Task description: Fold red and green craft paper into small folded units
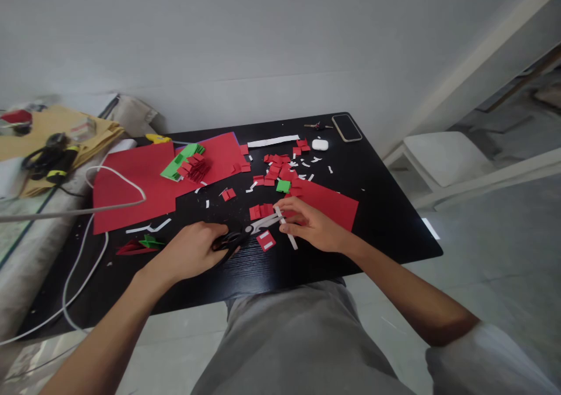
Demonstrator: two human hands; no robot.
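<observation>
Black-handled scissors (236, 240) are in my left hand (199, 249), fingers closed round the handles. Their blades point right and lie apart, close to a narrow white strip (287, 232). My right hand (313, 222) pinches that strip, which hangs slantwise toward the table's front; I cannot tell whether it is paper or tape. Just below the blades lies a small red paper square (266, 241) with two white strips across it. Small folded red pieces (262, 211) sit right behind the blades. A red sheet (331, 202) extends behind my right hand.
Black table (385, 219) with scattered white scraps. Large red sheets (131, 190), a stack of green paper (182, 160) and a yellow cutter (156, 138) lie left. A white cable (72, 275) loops there. A phone (346, 128) and white case (319, 145) are back right, near a white chair (438, 158).
</observation>
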